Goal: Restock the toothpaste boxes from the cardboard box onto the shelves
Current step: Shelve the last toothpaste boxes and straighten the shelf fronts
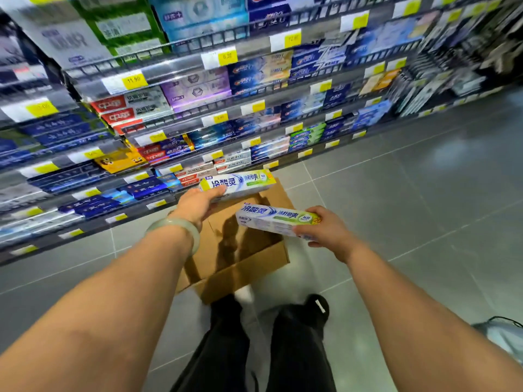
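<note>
Toothpaste fills both grips: my left hand (pixel 198 203) holds the far toothpaste box (pixel 240 182) by its left end, and my right hand (pixel 325 230) is curled round the right end of the near toothpaste box (pixel 277 220). I hold each by one end so the long body sticks out free, which I judge will let it slide lengthwise into a row. Both lie nearly level with the printed face up, the far one just beyond and above the near one, not touching it as far as I can tell. Directly under both hands sits the cardboard box (pixel 246 258), open on the floor, so a lift from it is short. The shelves (pixel 175 165) run to the left of and beyond my left hand, the lower rows near its knuckles. Which slot suits these boxes I cannot tell; the stock is smeared with blur and few price tags (pixel 133 80) read at all. My fingers beneath each box are hidden. The carton's inside shows bare shadowed cardboard, but its far part lies behind my hands and the two boxes. A pale bangle (pixel 175 230) rings my left wrist.
</note>
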Available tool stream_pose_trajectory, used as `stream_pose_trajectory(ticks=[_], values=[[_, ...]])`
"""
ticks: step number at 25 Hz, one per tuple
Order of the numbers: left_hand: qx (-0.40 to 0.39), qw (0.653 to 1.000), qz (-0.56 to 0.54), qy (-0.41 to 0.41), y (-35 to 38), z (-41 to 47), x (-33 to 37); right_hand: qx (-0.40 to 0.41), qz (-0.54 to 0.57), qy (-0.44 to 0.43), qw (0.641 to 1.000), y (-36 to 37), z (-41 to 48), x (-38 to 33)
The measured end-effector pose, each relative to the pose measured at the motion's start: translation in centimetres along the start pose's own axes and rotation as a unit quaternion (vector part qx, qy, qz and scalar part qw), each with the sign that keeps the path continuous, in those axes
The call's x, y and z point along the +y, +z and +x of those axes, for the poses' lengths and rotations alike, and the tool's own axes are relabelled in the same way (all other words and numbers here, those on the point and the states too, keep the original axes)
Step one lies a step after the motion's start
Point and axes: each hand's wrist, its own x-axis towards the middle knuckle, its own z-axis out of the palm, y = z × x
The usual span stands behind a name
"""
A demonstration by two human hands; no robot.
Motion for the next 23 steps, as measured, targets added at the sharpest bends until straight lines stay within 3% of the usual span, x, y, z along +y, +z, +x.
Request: stream_pose_trajectory(ticks=[6, 14, 18, 23], values=[[-0.040, 0.996, 0.029, 0.068, 10.8, -5.8, 6.5, 0.024, 0.022, -0.026, 0.999, -13.8, -3.3, -2.6], [-0.023, 0.985, -0.062, 0.161, 26.1, -12.9, 14.0, 0.055, -0.024, -0.072, 0.996, -33.9, -8.0, -4.7], [0.015, 0.975, -0.122, 0.185, 29.1, -15.0, 17.8, 0.063, -0.014, -0.113, 0.992, -38.2, -8.8, -7.2], [0.042, 0.962, -0.160, 0.218, 29.5, -16.2, 23.6, 0.010, 0.051, -0.159, 0.986, -40.3, -8.2, -10.9]])
